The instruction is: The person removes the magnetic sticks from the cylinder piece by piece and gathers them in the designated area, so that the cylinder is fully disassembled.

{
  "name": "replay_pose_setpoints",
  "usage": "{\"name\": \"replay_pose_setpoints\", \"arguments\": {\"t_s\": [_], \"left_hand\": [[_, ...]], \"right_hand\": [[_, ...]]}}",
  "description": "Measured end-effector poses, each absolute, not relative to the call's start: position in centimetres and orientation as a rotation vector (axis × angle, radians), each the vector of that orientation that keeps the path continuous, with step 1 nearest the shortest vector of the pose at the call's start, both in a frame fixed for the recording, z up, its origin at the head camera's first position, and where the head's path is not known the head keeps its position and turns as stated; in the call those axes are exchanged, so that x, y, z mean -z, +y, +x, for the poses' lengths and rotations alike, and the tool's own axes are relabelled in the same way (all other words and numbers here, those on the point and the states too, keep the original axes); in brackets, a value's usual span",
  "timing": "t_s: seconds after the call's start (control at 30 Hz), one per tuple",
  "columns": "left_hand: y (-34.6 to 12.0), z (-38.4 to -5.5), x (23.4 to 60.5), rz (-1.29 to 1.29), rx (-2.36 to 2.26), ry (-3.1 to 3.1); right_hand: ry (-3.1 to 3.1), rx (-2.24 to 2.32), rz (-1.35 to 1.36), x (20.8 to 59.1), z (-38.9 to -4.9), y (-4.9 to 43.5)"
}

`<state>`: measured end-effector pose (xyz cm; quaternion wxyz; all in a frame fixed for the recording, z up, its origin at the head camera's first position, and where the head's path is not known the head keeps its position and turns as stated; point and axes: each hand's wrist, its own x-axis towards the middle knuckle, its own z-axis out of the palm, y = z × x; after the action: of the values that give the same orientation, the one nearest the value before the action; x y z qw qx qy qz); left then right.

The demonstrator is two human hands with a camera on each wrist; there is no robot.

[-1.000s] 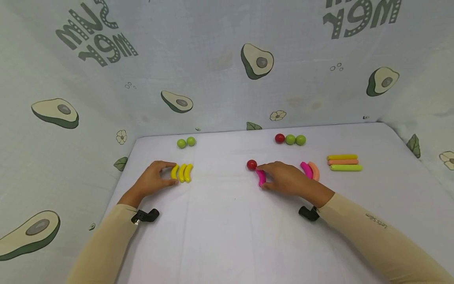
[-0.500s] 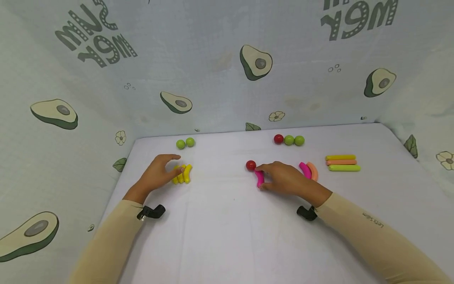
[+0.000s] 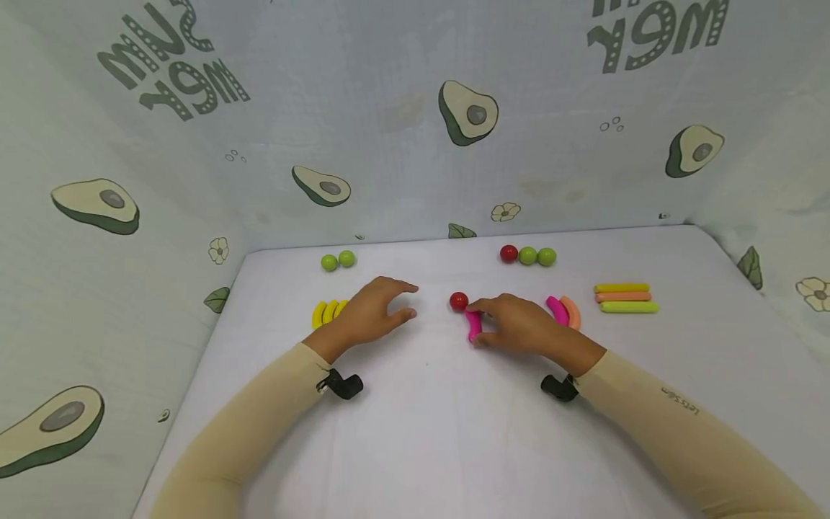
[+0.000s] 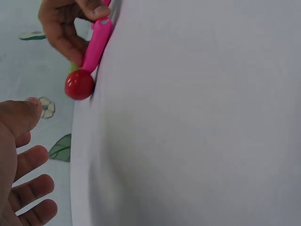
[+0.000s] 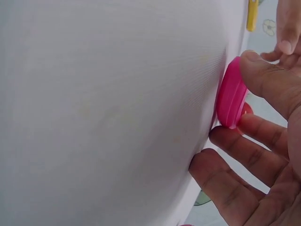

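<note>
In the head view my right hand (image 3: 519, 324) pinches a pink toy banana (image 3: 474, 326) by its two ends, between thumb and fingers. It stays at table level; the right wrist view shows the same pink toy banana (image 5: 230, 96) close up. A shiny red ball (image 3: 459, 301) sits just behind its far end, and the left wrist view shows the red ball (image 4: 79, 84) against it. To the left, my left hand (image 3: 366, 310) is in the air with fingers spread and holds nothing. Its forearm side partly covers three yellow toy bananas (image 3: 329, 313).
Two green balls (image 3: 338, 260) lie at the back left. A red ball (image 3: 509, 253) and two green balls (image 3: 537, 256) form a row at the back. Right of my right hand lie a pink and an orange toy banana (image 3: 572, 313), then three coloured sticks (image 3: 624, 296).
My left hand has let go of the leftmost yellow toy banana and moved right, toward the red ball. The three yellow ones now lie close together. My right hand keeps its place.
</note>
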<state>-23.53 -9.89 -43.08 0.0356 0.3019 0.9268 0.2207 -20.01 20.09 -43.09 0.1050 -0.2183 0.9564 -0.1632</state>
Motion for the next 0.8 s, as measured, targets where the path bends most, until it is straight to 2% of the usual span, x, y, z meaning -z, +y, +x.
{"name": "replay_pose_setpoints", "arguments": {"t_s": [0.3,0.8], "left_hand": [[-5.4,-24.6,45.2,1.061,-0.647,2.807],[-2.4,-25.3,46.0,1.115,-0.541,2.825]], "right_hand": [[2.791,0.490,-0.667,43.1,-20.3,20.1],[2.790,0.511,-0.708,42.8,-20.1,20.1]]}}
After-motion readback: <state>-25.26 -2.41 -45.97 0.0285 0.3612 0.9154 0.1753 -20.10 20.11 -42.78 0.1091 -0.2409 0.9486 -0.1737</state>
